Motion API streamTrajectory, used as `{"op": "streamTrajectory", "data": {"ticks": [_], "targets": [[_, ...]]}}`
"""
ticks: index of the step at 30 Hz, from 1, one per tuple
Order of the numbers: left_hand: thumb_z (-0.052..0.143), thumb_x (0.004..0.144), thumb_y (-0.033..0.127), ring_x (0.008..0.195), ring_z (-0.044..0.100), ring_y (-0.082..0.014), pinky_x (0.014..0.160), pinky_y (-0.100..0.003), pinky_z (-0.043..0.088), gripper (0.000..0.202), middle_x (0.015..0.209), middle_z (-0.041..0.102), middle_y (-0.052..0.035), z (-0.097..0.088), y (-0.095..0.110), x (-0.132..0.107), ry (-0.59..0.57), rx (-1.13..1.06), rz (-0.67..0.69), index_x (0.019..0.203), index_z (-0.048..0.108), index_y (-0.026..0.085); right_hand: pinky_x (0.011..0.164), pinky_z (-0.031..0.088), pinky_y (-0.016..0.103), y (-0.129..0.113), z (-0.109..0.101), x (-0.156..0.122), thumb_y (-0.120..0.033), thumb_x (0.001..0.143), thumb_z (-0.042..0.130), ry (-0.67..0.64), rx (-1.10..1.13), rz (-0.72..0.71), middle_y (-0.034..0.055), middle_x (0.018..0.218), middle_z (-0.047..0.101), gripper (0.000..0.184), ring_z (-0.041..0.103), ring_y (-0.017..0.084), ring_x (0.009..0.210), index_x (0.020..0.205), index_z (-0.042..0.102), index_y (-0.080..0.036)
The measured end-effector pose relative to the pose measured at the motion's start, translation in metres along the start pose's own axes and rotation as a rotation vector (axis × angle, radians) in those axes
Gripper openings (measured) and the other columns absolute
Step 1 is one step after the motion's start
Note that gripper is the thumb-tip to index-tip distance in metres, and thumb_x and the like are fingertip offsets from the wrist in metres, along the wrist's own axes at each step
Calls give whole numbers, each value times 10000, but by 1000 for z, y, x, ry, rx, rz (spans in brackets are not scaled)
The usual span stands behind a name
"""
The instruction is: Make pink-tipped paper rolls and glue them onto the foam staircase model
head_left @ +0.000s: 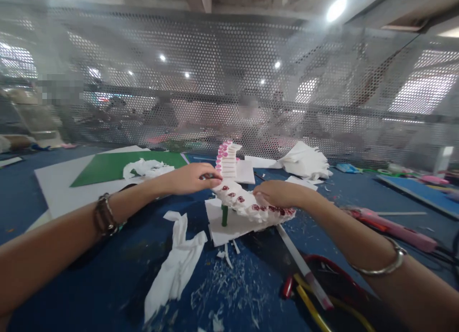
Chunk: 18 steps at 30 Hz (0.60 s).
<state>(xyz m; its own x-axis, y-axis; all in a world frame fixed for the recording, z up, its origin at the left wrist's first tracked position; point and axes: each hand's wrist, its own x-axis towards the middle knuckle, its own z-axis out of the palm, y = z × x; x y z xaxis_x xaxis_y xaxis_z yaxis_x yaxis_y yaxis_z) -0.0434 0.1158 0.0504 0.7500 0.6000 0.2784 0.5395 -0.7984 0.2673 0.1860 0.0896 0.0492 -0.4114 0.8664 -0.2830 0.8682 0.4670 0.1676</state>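
Note:
A white model staircase curves over a white square base. Dark red rosettes line its lower edge, and pink ones trim the upper flight. Under the bend stands a green post. My left hand has its thumb and fingertips closed on the staircase's edge near the bend. On the other side, my right hand grips the lower flight with curled fingers, the tips partly hidden by the steps.
Crumpled white tissue and scraps lie in front. Pliers with yellow handles, a white glue stick and a pink glue gun are at right. Green sheet lies left; tissue stack behind. Perforated metal screen stands beyond.

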Motion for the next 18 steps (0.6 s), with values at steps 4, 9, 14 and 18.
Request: {"op": "streamTrajectory", "data": {"ticks": [4, 9, 14, 18], "targets": [[344, 817, 396, 737, 559, -160, 639, -239, 398, 366, 825, 613, -68, 8, 0, 3, -93, -49, -92, 830, 593, 128, 794, 381, 237, 6, -4, -3, -114, 803, 323, 67, 35, -32, 106, 1094, 592, 338, 540, 182, 979, 1023, 579, -123], [326, 805, 402, 639, 495, -134, 566, -229, 353, 352, 704, 533, -33, 10, 7, 4, -94, -103, -140, 716, 535, 133, 809, 377, 236, 21, -24, -23, -154, 811, 323, 248, 80, -29, 80, 1080, 588, 331, 532, 162, 957, 1044, 557, -136], [346, 797, 334, 579, 456, -111, 548, -218, 338, 276, 637, 491, -6, 8, 11, 2, -60, -87, -120, 699, 516, 140, 710, 414, 236, 35, -43, -54, -207, 764, 412, 585, 192, 17, 57, 864, 624, 211, 559, 137, 764, 857, 593, -154], [456, 740, 329, 577, 476, -108, 554, -209, 367, 201, 657, 530, 0, 4, 6, 2, 39, -148, -171, 782, 520, 142, 674, 436, 238, 39, -49, -72, -254, 736, 446, 751, 251, 79, 46, 809, 618, 182, 552, 132, 721, 800, 598, -178]]}}
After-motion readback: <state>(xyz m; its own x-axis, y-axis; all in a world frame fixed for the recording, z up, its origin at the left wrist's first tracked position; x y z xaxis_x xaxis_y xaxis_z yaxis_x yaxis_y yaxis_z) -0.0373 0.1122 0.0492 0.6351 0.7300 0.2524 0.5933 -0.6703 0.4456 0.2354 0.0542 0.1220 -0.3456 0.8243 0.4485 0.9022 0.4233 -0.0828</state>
